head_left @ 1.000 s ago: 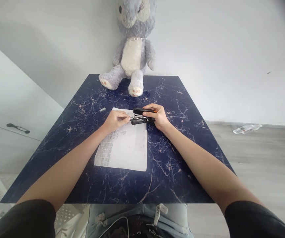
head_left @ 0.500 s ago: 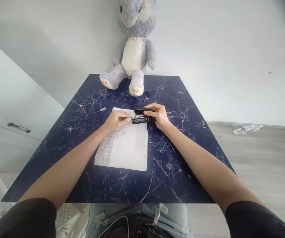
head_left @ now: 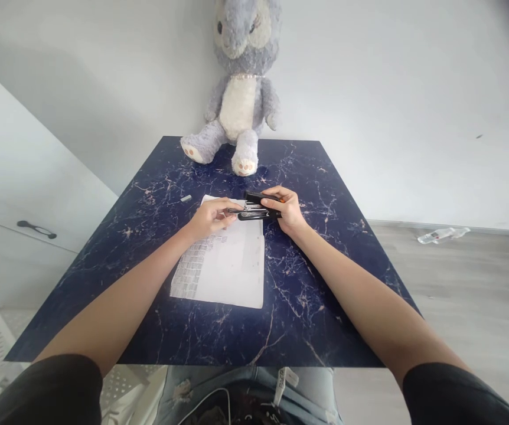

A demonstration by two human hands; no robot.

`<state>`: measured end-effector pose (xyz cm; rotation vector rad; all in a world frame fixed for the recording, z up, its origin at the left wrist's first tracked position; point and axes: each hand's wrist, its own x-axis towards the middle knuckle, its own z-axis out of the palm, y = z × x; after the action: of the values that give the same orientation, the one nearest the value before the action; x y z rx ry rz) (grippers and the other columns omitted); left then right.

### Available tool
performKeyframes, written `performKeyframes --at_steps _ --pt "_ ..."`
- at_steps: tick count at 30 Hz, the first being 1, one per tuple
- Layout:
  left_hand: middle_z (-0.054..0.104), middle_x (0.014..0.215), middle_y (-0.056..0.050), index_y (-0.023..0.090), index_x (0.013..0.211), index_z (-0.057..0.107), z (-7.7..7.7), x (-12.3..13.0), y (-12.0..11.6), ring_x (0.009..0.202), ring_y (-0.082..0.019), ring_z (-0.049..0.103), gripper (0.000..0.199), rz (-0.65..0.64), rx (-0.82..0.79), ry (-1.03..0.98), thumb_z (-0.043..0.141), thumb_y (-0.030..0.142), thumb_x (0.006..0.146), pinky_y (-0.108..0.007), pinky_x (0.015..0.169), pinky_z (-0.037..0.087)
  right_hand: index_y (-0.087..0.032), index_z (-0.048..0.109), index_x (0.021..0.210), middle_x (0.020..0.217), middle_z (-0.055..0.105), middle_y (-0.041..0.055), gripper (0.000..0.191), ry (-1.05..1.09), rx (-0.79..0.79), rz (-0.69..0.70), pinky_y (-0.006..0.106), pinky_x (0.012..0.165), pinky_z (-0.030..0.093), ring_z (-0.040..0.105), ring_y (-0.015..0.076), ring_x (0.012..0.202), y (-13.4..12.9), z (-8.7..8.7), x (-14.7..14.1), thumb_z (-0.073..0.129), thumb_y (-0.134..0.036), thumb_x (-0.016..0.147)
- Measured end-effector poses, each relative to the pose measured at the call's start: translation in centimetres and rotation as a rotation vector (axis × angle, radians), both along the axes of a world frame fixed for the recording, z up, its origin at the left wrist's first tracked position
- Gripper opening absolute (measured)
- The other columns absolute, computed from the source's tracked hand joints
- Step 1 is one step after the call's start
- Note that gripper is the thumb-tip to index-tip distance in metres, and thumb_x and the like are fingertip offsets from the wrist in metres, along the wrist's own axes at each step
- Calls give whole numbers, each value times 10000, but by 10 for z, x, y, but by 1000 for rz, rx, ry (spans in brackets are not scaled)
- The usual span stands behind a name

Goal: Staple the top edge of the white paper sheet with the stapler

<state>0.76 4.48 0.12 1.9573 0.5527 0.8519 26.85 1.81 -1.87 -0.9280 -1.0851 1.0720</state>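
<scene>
Left fingers parted, more metal strip showing

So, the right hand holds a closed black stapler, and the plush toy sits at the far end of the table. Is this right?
Not quite: in the head view, the black stapler is open, its upper arm apart from the base. The right hand holds it; the plush toy sits as stated.

The right hand holds a stapler (black, opened); left hand at its tip.

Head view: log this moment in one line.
left hand: at stapler front | right hand: holds stapler | stapler: opened, over paper
</scene>
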Motion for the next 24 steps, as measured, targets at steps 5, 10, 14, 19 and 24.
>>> performKeyframes --at_steps 5,10,14,19,24 --pt "723 994 -78 184 1129 793 -2 3 -1 563 -83 652 306 112 55 27 766 425 943 -235 537 609 -257 773 856 894 775 -4 387 19 -11 -10 337 710 577 706 187 756 0 1 0 982 -425 577" --pt "705 1119 -95 201 1068 815 -1 2 -1 602 -74 666 293 188 133 -9 804 449 912 -230 549 618 -259 772 841 870 771 -10 367 46 -13 -7 336 707 581 704 182 738 -1 3 -1 984 -402 578" --pt "662 1189 -100 211 1050 824 0 1 0 638 -79 673 290 178 96 -36 823 453 891 -224 526 615 -255 766 857 876 775 -5 376 42 -29 -11 344 699 577 714 195 751 -1 3 0 974 -409 585" --pt "633 1191 -125 203 1136 805 1 -1 0 716 -128 720 351 -5 -45 -114 664 498 1007 -235 513 612 -263 763 862 860 771 -10 350 35 -28 -19 346 679 567 708 193 724 1 0 3 953 -426 617" --pt "628 1125 -117 177 1094 800 2 -2 2 724 -136 714 364 -55 -96 -131 666 503 1005 -236 498 614 -258 774 843 849 768 -15 339 61 -19 13 327 649 551 694 177 689 1 0 2 967 -403 604"
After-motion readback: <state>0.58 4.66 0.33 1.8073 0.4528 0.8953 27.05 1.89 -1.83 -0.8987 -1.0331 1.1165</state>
